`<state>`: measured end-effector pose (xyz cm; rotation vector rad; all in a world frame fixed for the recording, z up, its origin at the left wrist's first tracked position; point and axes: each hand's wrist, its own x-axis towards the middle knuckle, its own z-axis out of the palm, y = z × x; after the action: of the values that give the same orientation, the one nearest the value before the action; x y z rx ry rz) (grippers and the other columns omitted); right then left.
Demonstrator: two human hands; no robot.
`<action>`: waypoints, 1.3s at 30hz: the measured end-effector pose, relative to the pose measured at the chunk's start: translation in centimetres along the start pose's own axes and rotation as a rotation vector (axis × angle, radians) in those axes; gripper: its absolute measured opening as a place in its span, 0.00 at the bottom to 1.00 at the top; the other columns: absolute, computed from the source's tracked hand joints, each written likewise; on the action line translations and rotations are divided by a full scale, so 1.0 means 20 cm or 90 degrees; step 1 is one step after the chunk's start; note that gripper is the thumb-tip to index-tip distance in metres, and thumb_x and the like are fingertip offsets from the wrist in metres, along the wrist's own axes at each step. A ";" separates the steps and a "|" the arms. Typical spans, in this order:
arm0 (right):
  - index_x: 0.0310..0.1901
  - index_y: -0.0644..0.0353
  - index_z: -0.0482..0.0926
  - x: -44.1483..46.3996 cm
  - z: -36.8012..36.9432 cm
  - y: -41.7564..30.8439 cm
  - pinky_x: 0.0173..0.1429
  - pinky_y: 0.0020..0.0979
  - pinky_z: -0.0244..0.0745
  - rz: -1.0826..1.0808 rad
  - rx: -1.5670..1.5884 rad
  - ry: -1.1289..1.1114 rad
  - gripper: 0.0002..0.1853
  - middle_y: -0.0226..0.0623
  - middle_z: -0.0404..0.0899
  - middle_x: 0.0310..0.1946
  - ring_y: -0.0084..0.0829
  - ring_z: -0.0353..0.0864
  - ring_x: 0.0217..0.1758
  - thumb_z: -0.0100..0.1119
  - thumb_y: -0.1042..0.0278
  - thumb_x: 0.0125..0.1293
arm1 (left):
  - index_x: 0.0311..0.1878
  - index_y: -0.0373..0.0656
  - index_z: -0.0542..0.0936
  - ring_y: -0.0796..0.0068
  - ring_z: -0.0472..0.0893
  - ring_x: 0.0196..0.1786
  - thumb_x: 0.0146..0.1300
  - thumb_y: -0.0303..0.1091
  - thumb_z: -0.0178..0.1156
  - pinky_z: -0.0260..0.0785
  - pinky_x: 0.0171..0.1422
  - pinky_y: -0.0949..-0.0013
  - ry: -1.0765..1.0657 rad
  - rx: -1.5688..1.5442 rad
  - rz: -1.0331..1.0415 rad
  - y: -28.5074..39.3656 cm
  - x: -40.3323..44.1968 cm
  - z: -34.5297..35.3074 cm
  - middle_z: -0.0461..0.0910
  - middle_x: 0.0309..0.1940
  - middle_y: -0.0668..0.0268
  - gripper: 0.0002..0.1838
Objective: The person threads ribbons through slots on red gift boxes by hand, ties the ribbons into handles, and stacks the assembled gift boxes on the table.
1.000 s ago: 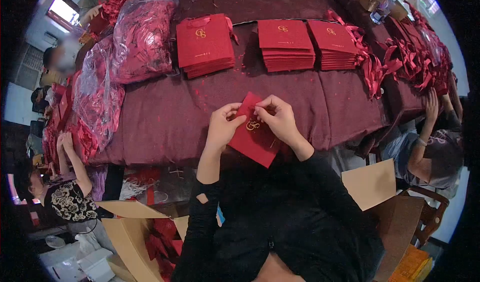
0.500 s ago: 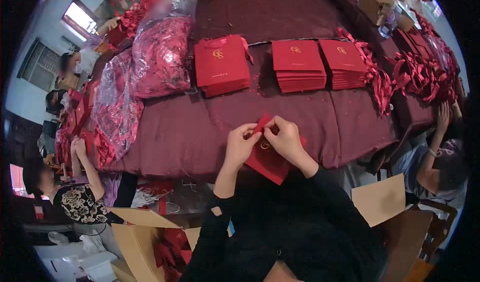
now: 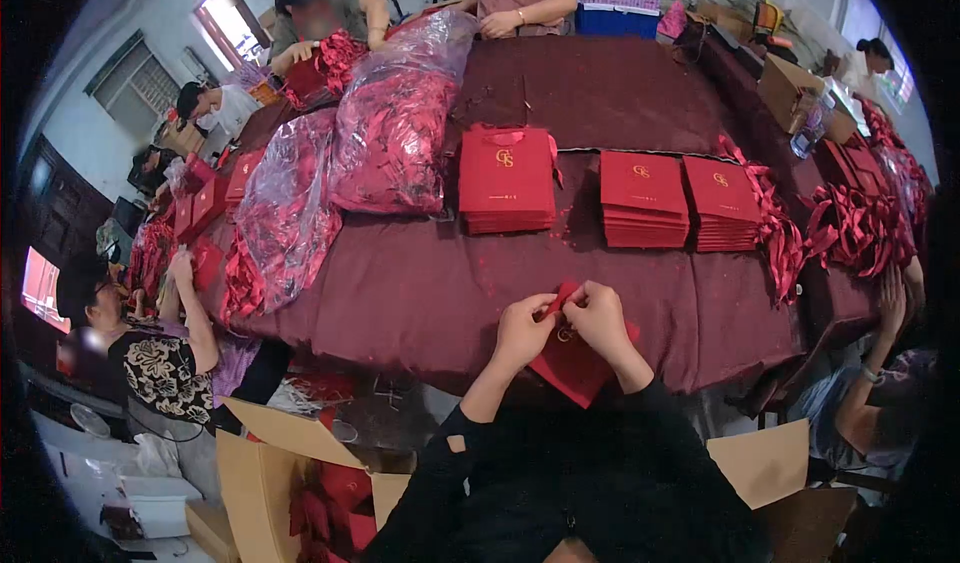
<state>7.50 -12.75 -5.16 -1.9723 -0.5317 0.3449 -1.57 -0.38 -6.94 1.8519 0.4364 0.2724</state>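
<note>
Near the table's front edge, a red bag [image 3: 578, 371] with a gold logo hangs tilted between my hands. My left hand [image 3: 525, 328] pinches its upper edge from the left. Close beside it, my right hand [image 3: 600, 325] has its fingers pressed together on the same edge and covers part of the logo. What lies between the fingertips is too small to make out. Beyond my hands stand a stack of red bags [image 3: 508, 178] and two more stacks, one in the middle [image 3: 643, 198] and one with red ribbons [image 3: 722, 203] at its right.
Clear plastic sacks of red ribbon [image 3: 392, 133] lie at the left on the dark red tablecloth [image 3: 420, 293]. An open cardboard box [image 3: 250, 483] stands below at the left, another cardboard flap [image 3: 760, 463] at the right. Several people work around the table.
The view has tilted up, so the table and stacks appear lower and more people show at the far side. My hands stay together at the bag's upper edge.
</note>
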 end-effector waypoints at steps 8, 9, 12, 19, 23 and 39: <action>0.27 0.67 0.80 0.05 -0.03 -0.02 0.35 0.38 0.77 0.060 0.009 -0.063 0.09 0.48 0.81 0.23 0.43 0.83 0.27 0.62 0.69 0.50 | 0.53 0.34 0.79 0.71 0.81 0.44 0.61 0.23 0.57 0.72 0.49 0.68 0.002 0.024 -0.005 0.01 -0.01 0.00 0.83 0.42 0.58 0.16; 0.27 0.67 0.79 0.05 -0.02 -0.02 0.34 0.39 0.77 0.009 -0.063 -0.049 0.09 0.49 0.81 0.23 0.44 0.83 0.27 0.62 0.69 0.50 | 0.53 0.34 0.79 0.71 0.81 0.44 0.61 0.23 0.57 0.72 0.49 0.68 0.005 0.023 -0.002 0.02 -0.01 -0.01 0.83 0.42 0.58 0.16; 0.27 0.68 0.78 0.03 0.00 -0.04 0.27 0.28 0.75 -0.155 -0.197 0.008 0.05 0.42 0.80 0.21 0.27 0.79 0.21 0.60 0.75 0.51 | 0.50 0.37 0.80 0.63 0.84 0.43 0.55 0.28 0.63 0.74 0.47 0.66 0.029 0.031 -0.001 0.05 -0.02 -0.02 0.84 0.39 0.53 0.18; 0.29 0.68 0.77 0.07 -0.02 0.05 0.27 0.29 0.71 0.050 0.109 -0.096 0.04 0.42 0.78 0.19 0.26 0.78 0.23 0.58 0.76 0.54 | 0.53 0.36 0.78 0.67 0.82 0.45 0.58 0.25 0.59 0.73 0.50 0.66 -0.012 -0.001 -0.017 0.12 -0.02 -0.03 0.83 0.42 0.55 0.18; 0.32 0.67 0.73 -0.01 0.01 0.00 0.28 0.28 0.70 -0.132 -0.038 -0.012 0.03 0.39 0.75 0.19 0.24 0.77 0.24 0.56 0.78 0.59 | 0.55 0.34 0.77 0.69 0.80 0.47 0.64 0.26 0.57 0.71 0.52 0.66 -0.025 0.037 -0.038 0.10 -0.02 -0.02 0.82 0.45 0.58 0.17; 0.39 0.62 0.68 -0.02 -0.07 0.14 0.36 0.27 0.72 -0.083 0.221 -0.199 0.10 0.36 0.76 0.28 0.20 0.76 0.34 0.61 0.74 0.63 | 0.44 0.34 0.79 0.83 0.72 0.25 0.64 0.23 0.50 0.67 0.31 0.74 -0.305 0.050 -0.106 0.21 0.13 -0.16 0.78 0.25 0.70 0.10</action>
<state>8.37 -15.07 -7.13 -1.5483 -0.7416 0.6257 0.12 2.32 -2.07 1.8692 0.2673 -0.3022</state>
